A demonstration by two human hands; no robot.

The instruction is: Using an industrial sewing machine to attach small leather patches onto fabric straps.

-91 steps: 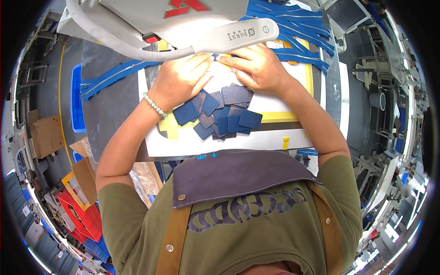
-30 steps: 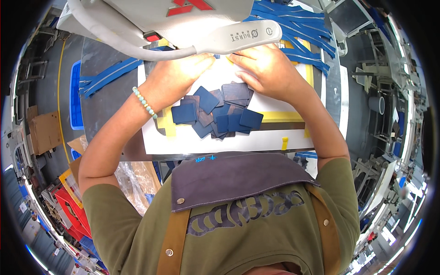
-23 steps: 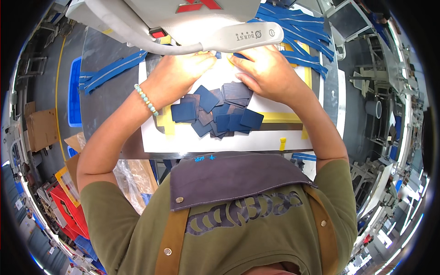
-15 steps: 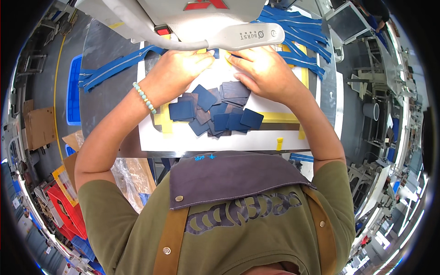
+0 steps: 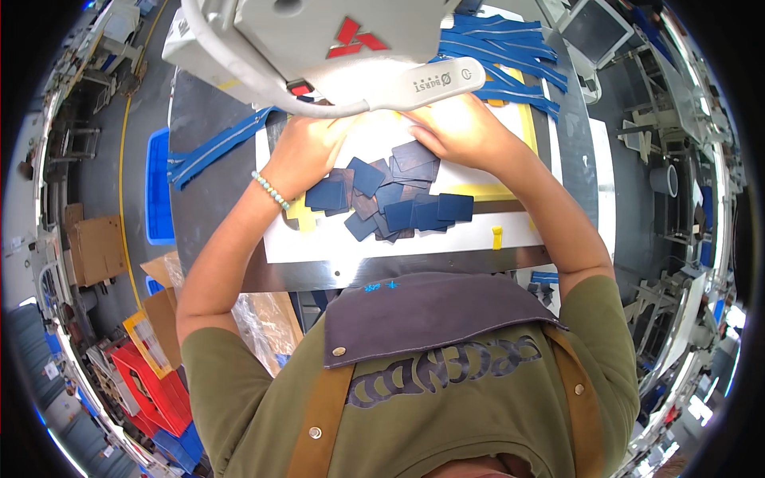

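White table (image 5: 414, 243) bore roughly fifteen dark squares (image 5: 394, 203). Left hand (image 5: 307, 147) and right hand (image 5: 462, 131) pressed flat, apart, under one machine (image 5: 335, 40).

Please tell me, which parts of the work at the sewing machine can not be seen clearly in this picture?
- Head view: fingertips of the left hand and right hand are hidden under the sewing machine; what they grip cannot be told.
- The needle area: covered by the machine's arm.
- The blue strips: far ends cut off behind the machine.
- Lower pieces of the blue square patches: overlapped by upper ones.
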